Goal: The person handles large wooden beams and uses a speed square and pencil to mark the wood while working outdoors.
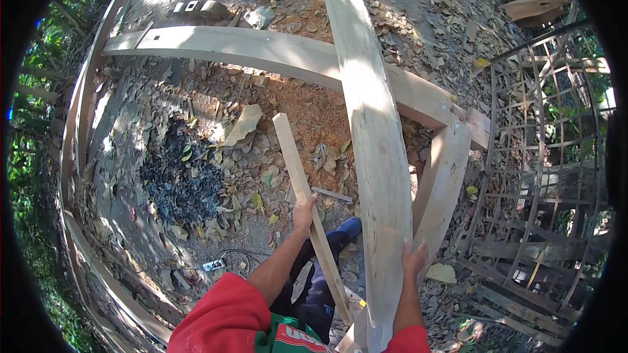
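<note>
My left hand (304,214) is closed around a long, narrow wooden batten (296,170), which slants up and away from my body over the ground. My right hand (413,259) grips the right edge of a wide, pale wooden plank (376,131). That plank runs from close to my body far forward, lying across a squared timber beam (229,42). Near the plank's right side, another beam (448,176) meets the crossing one at a corner joint. The undersides of both held pieces are hidden.
Beams on the left (85,91) continue the timber frame around me. Leaves, sawdust (297,114) and a dark charred patch (183,176) cover the ground. A white power socket block (213,265) with a cable lies at left. A metal lattice (536,131) stands at right.
</note>
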A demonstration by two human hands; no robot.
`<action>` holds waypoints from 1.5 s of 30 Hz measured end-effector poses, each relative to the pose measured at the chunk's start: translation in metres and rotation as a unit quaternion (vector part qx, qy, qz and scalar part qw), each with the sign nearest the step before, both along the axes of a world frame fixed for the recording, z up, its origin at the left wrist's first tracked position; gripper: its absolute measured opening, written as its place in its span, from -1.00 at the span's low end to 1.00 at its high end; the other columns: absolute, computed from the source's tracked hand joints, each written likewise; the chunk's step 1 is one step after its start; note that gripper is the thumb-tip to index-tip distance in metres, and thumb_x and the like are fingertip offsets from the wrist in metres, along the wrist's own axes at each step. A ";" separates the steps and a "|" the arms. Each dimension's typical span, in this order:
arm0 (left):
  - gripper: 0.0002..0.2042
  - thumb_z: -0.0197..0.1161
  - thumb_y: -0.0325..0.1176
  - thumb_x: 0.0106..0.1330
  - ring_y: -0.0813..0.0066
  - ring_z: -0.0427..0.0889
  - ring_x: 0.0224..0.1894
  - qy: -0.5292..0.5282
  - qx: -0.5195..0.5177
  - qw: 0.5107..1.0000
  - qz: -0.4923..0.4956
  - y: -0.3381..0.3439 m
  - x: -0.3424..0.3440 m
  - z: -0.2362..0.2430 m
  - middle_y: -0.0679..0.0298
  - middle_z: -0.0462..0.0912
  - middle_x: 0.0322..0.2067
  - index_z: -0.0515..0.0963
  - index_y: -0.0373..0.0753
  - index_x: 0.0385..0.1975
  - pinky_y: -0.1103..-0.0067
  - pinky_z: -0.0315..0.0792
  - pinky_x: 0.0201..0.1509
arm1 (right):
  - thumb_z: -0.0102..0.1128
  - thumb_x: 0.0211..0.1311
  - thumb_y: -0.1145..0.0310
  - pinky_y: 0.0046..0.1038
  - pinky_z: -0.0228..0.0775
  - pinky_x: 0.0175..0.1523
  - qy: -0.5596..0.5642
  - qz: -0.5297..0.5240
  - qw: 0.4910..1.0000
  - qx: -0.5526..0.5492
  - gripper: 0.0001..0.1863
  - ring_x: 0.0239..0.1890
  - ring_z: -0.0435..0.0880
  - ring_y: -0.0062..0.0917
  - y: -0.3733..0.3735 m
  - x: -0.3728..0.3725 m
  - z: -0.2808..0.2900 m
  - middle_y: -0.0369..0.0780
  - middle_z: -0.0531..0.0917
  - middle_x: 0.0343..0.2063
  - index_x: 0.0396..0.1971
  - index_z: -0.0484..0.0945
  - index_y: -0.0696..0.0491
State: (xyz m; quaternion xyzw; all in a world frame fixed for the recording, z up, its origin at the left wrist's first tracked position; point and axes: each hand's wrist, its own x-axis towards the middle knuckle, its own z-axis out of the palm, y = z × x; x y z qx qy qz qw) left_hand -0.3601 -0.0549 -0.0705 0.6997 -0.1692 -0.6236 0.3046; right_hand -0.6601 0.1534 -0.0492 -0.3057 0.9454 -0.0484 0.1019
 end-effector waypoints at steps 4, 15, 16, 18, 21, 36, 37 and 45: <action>-0.70 0.35 -0.11 0.15 0.65 0.40 -0.55 0.014 -0.017 1.000 -0.002 0.002 -0.008 0.000 0.47 0.44 -0.54 0.52 -0.19 -0.33 0.60 0.30 -0.48 | 0.18 0.06 -0.20 -0.17 0.29 0.14 -0.167 -0.081 0.983 0.001 -0.20 0.08 0.46 -0.06 -0.015 -0.006 -0.029 0.06 0.50 0.03 0.17 0.34 0.09; -0.70 0.32 -0.10 0.18 0.61 0.40 -0.58 0.038 0.011 0.999 0.006 0.010 -0.036 0.001 0.44 0.42 -0.56 0.45 -0.16 -0.30 0.58 0.35 -0.47 | 0.12 0.05 -0.28 -0.15 0.30 0.13 -0.151 -0.103 0.983 0.034 -0.16 0.07 0.48 -0.07 -0.022 0.008 -0.021 0.03 0.51 0.04 0.18 0.33 0.07; -0.68 0.32 -0.08 0.17 0.60 0.40 -0.56 0.040 0.015 0.999 -0.001 0.010 -0.040 0.000 0.44 0.42 -0.54 0.45 -0.16 -0.29 0.57 0.36 -0.45 | 0.11 0.06 -0.28 -0.15 0.29 0.13 -0.146 -0.099 0.984 0.032 -0.16 0.08 0.48 -0.07 -0.021 0.007 -0.023 0.03 0.51 0.04 0.18 0.32 0.07; -0.66 0.32 -0.06 0.16 0.58 0.41 -0.51 0.044 0.023 0.999 -0.014 0.012 -0.046 -0.004 0.42 0.42 -0.52 0.45 -0.17 -0.27 0.53 0.37 -0.40 | 0.08 0.08 -0.29 -0.14 0.28 0.13 -0.137 -0.091 0.986 0.028 -0.16 0.08 0.48 -0.08 -0.018 0.005 -0.030 0.02 0.50 0.05 0.19 0.31 0.08; -0.61 0.32 -0.03 0.15 0.56 0.41 -0.44 0.045 0.018 0.999 -0.025 0.015 -0.055 -0.010 0.41 0.41 -0.47 0.44 -0.17 -0.22 0.50 0.36 -0.34 | 0.05 0.10 -0.29 -0.12 0.27 0.13 -0.113 -0.068 0.991 0.020 -0.17 0.08 0.48 -0.08 -0.010 0.003 -0.041 0.01 0.49 0.05 0.18 0.30 0.07; -0.70 0.29 -0.10 0.20 0.50 0.52 -0.46 0.030 0.029 0.996 -0.074 0.017 -0.066 -0.024 0.32 0.50 -0.46 0.48 -0.21 -0.35 0.52 0.43 -0.42 | 0.05 0.13 -0.24 0.09 0.09 0.20 -0.197 -0.124 0.972 0.021 -0.22 0.19 0.34 -0.05 -0.007 0.007 -0.045 -0.01 0.39 0.15 0.24 0.22 -0.04; -0.71 0.27 -0.10 0.22 0.50 0.53 -0.47 0.041 0.029 0.995 -0.092 0.018 -0.065 -0.024 0.30 0.53 -0.45 0.49 -0.22 -0.36 0.54 0.44 -0.42 | 0.06 0.15 -0.21 0.02 0.12 0.21 -0.183 -0.096 0.978 -0.023 -0.23 0.19 0.35 -0.06 0.002 0.005 -0.055 0.00 0.40 0.14 0.23 0.22 0.00; -0.60 0.29 -0.12 0.23 0.37 0.62 -0.44 0.119 0.046 0.988 -0.087 -0.012 -0.059 -0.015 0.18 0.58 -0.46 0.34 -0.25 -0.15 0.50 0.58 -0.35 | 0.08 0.12 -0.24 0.00 0.09 0.23 -0.189 -0.118 0.974 0.031 -0.20 0.22 0.31 -0.07 -0.024 0.006 -0.028 -0.03 0.35 0.19 0.26 0.19 -0.05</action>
